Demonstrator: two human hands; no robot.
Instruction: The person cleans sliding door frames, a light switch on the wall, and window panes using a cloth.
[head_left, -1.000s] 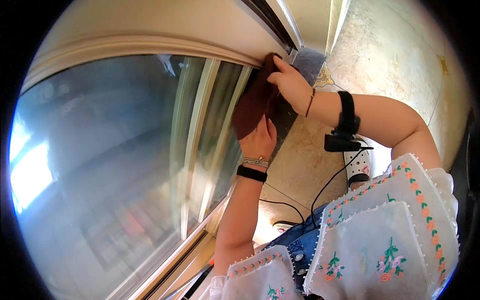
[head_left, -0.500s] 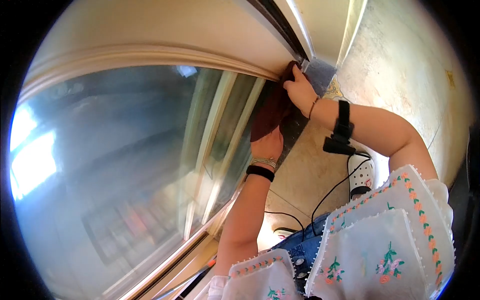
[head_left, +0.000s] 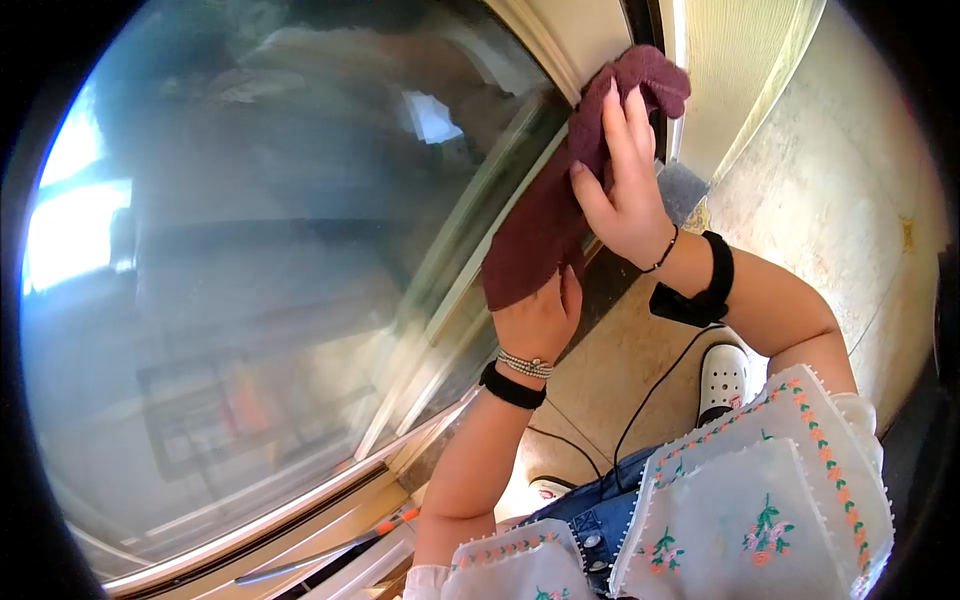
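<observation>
Two hands: one left (head_left: 540,318), one right (head_left: 632,205). One cloth (head_left: 535,235). Two black straps (head_left: 512,386), one per arm. Two bracelets: one beaded bracelet (head_left: 525,366), one thin dark bracelet (head_left: 664,250). Two white shoes (head_left: 723,375) on floor (head_left: 595,385), one partly hidden. One orange-ended stick (head_left: 330,552).

It looks like the inside of a home, beside a door: a large glass pane (head_left: 260,260) in a cream frame (head_left: 560,40), pale floor tiles (head_left: 800,230) with a small patterned inset (head_left: 700,215), and a cream wood-grained panel (head_left: 735,70) next to them. Which room it is cannot be told.
</observation>
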